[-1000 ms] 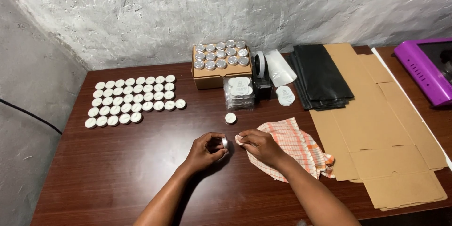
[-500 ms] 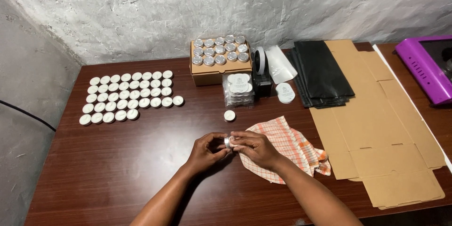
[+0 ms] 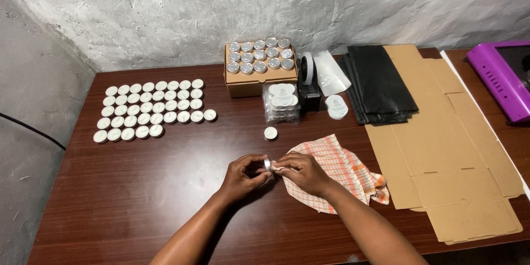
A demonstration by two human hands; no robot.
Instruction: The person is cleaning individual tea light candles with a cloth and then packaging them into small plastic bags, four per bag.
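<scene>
My left hand (image 3: 245, 172) and my right hand (image 3: 301, 171) meet over the brown table (image 3: 165, 187), both pinching one small round silver tin (image 3: 268, 164) held on edge between the fingertips. My right hand also presses a corner of an orange-and-white checked cloth (image 3: 337, 172) against the tin. The cloth lies spread under and to the right of that hand. One white-lidded tin (image 3: 270, 132) stands alone just beyond my hands.
Rows of white-lidded tins (image 3: 152, 109) fill the table's left side. A cardboard box (image 3: 259, 74) of silver tins stands at the back, with a clear pack of lids (image 3: 281, 102), a tape dispenser (image 3: 308, 77), black bags (image 3: 378, 83), flat cardboard (image 3: 441, 149) and a purple device (image 3: 502, 77).
My hands, slightly apart a second ago, have come together on the tin. The camera view has shifted a little.
</scene>
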